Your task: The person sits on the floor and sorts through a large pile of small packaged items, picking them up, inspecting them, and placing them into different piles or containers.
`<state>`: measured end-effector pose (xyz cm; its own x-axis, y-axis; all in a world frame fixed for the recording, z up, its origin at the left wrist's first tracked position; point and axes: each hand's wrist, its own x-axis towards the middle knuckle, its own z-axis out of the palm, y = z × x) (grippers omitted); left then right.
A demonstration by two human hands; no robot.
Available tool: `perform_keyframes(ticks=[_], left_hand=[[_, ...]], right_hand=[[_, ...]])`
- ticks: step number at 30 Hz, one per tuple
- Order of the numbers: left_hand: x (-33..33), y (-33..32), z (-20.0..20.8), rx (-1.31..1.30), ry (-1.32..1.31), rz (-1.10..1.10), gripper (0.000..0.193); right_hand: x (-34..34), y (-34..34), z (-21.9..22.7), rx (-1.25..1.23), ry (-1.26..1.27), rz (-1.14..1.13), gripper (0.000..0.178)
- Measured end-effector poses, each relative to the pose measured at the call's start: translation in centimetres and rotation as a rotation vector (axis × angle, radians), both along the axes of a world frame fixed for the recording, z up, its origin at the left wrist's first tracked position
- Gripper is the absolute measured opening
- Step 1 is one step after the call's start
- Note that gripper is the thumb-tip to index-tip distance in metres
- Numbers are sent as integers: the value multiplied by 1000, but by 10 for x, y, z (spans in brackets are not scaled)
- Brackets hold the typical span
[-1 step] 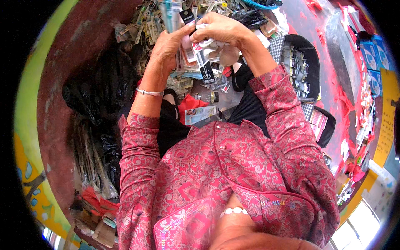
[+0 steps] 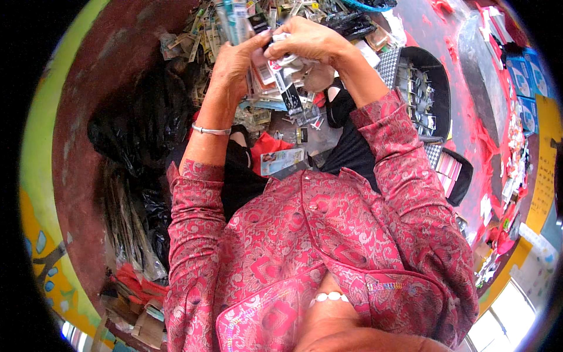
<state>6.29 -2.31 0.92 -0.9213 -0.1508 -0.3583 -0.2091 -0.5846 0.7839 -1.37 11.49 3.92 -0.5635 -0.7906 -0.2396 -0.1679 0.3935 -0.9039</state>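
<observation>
Both hands are raised close together at the top middle, over a heap of small packaged goods. My left hand (image 2: 233,66) is closed around a bundle of flat carded packets (image 2: 236,22), some teal and clear, jutting out above and below the fingers. Beside it my right hand (image 2: 311,40) is closed, its fingertips against the bundle, with crumpled whitish material (image 2: 305,66) bunched in its palm. A black and white packet (image 2: 289,97) hangs below the two hands. Which hand bears that packet is hidden by the fingers.
Loose packets (image 2: 202,35) are heaped beyond my hands. A black case with small packaged items (image 2: 417,100) stands at right, with a smaller black box (image 2: 460,182) nearer me. Black plastic bags (image 2: 141,123) lie at left. A flat packet (image 2: 281,161) rests between my legs.
My hands and the bundle have shifted very slightly left. Their grip looks the same.
</observation>
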Motion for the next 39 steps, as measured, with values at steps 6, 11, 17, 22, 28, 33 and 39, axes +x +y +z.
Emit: perform_keyframes(ticks=[6,11,17,22,28,33,39], left_hand=[[-9,-2,-8,-118,28,438,15],[-12,-17,-9,-79,25,562,15],[-15,-35,-20,-47,-17,637,12],[-14,-59,-28,-27,-17,616,11],[-19,-41,-25,-70,-13,595,12],[-11,-35,-9,44,74,353,24],[-4,-23,8,-34,242,95,37]], right_hand=[[15,-11,-16,-26,30,-50,33],[24,-4,-21,33,107,-11,37],[13,19,-18,108,325,185,39],[-8,42,-3,61,85,-48,37],[16,17,-1,7,-25,-84,48],[8,18,-1,-167,-197,-202,24],[-12,34,5,-218,-45,-281,27]])
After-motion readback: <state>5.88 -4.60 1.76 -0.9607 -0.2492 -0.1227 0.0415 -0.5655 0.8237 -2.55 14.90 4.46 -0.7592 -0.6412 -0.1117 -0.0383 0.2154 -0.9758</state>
